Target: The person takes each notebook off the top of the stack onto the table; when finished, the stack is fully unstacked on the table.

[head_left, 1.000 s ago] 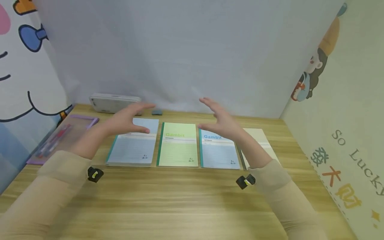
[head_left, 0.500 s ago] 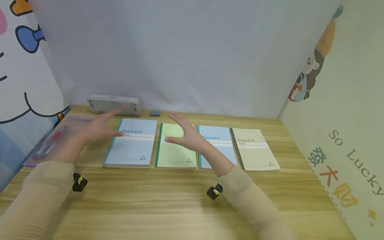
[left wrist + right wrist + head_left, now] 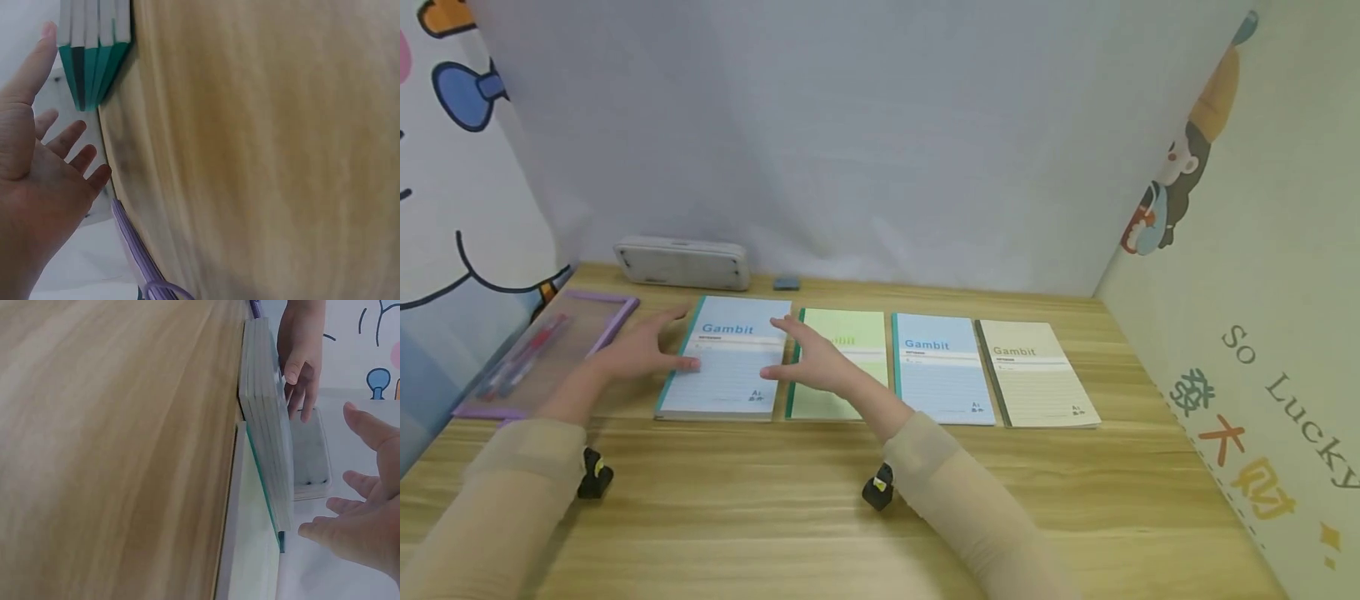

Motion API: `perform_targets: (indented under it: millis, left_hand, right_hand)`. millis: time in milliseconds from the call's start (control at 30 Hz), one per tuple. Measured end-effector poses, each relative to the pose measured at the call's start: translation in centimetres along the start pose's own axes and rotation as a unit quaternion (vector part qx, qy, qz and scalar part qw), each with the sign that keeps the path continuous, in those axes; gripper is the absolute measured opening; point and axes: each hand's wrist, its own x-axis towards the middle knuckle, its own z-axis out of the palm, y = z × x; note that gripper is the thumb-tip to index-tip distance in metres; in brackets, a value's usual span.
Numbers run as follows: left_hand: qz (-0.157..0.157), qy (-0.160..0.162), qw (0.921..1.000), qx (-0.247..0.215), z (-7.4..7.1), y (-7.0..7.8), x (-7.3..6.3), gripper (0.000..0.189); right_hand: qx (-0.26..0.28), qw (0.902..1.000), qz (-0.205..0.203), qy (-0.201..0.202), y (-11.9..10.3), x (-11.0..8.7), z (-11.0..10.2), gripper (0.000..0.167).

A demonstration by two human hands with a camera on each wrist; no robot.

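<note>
A stack of several notebooks, with a blue "Gambit" notebook (image 3: 730, 383) on top, lies at the left of a row. My left hand (image 3: 634, 350) is spread at its left side, the thumb tip overlapping the blue cover in the head view. In the left wrist view the stack's green spines (image 3: 94, 75) show close by the thumb. My right hand (image 3: 820, 362) hovers over a green notebook (image 3: 827, 404), hiding part of it, with thumb and fingertips toward the stack's right edge. Both hands hold nothing, thumbs apart from fingers.
Right of the green notebook lie another blue notebook (image 3: 943, 387) and a cream notebook (image 3: 1041, 383). A purple-edged mesh pouch (image 3: 568, 358) with pens lies at the left. Behind stand a pale case (image 3: 681, 265) and a small grey block (image 3: 786, 283), near the curtain (image 3: 910, 150).
Both hands have moved left and lower: the right from over the right-hand blue notebook to the green one, the left from over the stack to its left side.
</note>
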Motion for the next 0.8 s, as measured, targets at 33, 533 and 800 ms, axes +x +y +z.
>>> perform_targets:
  millis: [33, 533, 800]
  left_hand:
    - [-0.003, 0.0, 1.0, 0.001, 0.1, -0.1, 0.0, 0.111]
    - [-0.015, -0.014, 0.9998, 0.003, 0.2, -0.9, -0.6, 0.099]
    - [-0.018, -0.019, 0.9996, -0.005, 0.1, -0.6, -0.6, 0.1]
  right_hand:
    - [0.002, 1.0, 0.005, -0.002, 0.2, 0.2, 0.3, 0.081]
    - [-0.089, 0.9948, 0.037, -0.035, 1.2, 1.5, 2.5, 0.08]
    - [-0.07, 0.996, 0.043, -0.036, 1.1, 1.3, 2.6, 0.081]
